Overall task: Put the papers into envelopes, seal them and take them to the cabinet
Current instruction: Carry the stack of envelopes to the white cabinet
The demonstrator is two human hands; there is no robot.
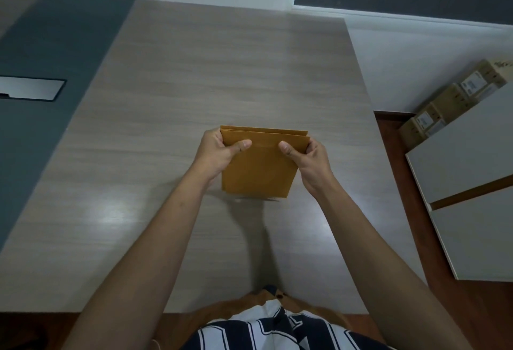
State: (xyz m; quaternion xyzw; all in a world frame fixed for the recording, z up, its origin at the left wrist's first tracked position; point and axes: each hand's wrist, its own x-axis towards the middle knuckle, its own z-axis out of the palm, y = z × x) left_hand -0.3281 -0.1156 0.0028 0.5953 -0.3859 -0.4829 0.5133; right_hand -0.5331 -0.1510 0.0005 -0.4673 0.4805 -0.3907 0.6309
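Note:
A small stack of brown envelopes [259, 167] is held upright above the light wooden table [222, 71], with its lower edge near the tabletop. My left hand [219, 152] grips the stack's left side, thumb on the front face. My right hand [308, 159] grips the right side in the same way. At the top edge, two or three layered envelope edges show. No loose papers are in view.
A grey panel with a metal cable hatch [30, 88] runs along the table's left. To the right stand a white cabinet [469, 183] and cardboard boxes [455, 99] on a reddish wooden floor. White wall and a pillar lie beyond the table.

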